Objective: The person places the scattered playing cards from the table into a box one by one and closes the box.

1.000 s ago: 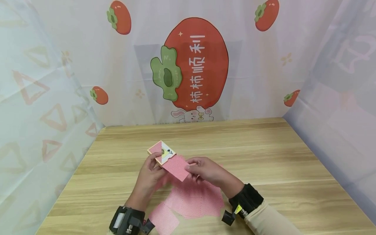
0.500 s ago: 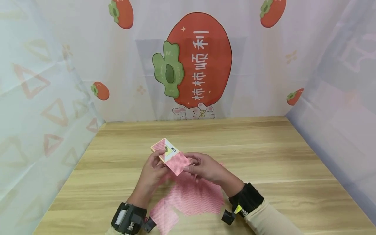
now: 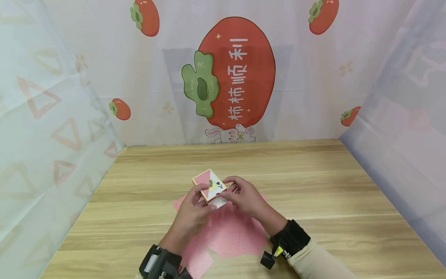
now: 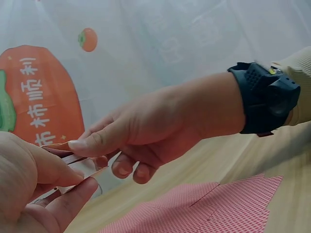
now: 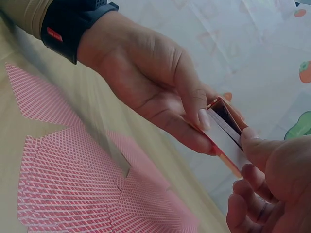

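A playing card box [image 3: 213, 185] with an ace of spades printed on its front is held above the table, tilted. My left hand [image 3: 191, 212] grips it from the left, thumb near the opening and fingers over the front. At the box's near end, my right hand [image 3: 248, 198] pinches the edge between thumb and bent fingers. Below the front panel a white flap [image 3: 218, 202] sticks out. The right wrist view looks into the dark opening between the box walls, with the right thumb [image 5: 252, 141] at its edge. Cards inside are mostly hidden.
Beneath the hands, several red-patterned playing cards [image 3: 233, 234] lie face down in an overlapping spread on the wooden table [image 3: 331, 186]. One card [image 3: 196, 259] juts out toward the near edge. A printed cloth [image 3: 299, 116] hangs behind the table.
The red-backed cards that stuck out of the box have slid inside, and the white flap now shows. The box and left hand have shifted right, and the left thumb has come round the near end.
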The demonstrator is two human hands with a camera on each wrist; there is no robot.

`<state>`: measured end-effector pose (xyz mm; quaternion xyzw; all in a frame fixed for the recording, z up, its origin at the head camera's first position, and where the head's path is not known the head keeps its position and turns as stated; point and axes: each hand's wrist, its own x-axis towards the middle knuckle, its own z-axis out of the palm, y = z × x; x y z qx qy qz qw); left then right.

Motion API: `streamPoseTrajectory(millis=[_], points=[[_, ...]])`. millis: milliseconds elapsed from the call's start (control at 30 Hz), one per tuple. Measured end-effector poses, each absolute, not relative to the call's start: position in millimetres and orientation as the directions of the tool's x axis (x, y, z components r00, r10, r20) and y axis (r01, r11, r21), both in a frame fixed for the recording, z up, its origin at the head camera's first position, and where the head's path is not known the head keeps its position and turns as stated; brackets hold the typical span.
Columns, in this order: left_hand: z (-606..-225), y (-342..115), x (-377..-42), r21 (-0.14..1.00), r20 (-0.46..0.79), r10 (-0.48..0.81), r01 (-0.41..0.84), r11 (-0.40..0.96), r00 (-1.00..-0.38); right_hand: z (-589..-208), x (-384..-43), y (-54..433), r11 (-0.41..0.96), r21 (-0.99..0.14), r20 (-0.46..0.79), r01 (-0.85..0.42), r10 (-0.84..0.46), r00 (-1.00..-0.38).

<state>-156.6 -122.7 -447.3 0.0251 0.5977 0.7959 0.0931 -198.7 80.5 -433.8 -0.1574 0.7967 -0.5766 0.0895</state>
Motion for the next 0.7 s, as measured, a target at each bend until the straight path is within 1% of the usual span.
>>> streamPoseTrajectory(millis=[133, 333, 533, 700], points=[[-447, -120, -155, 0.962, -0.062, 0.168, -0.104, -0.252, -0.984, -434, -198, 80, 0.311, -0.936, 0.06, -0.165, -0.321, -0.945], [-446, -122, -155, 0.965, -0.069, 0.138, -0.101, -0.241, -0.988, -428, -199, 85, 0.368, -0.913, 0.063, -0.178, -0.304, -0.95], [-443, -131, -157, 0.973, -0.068, 0.067, -0.081, -0.214, -0.995, -421, -209, 103, 0.441, -0.884, 0.043, -0.154, -0.251, -0.967], [-443, -137, -160, 0.976, -0.073, 0.047, -0.082, -0.203, -0.996, -414, -218, 119, 0.497, -0.857, 0.025, -0.135, -0.223, -0.975]])
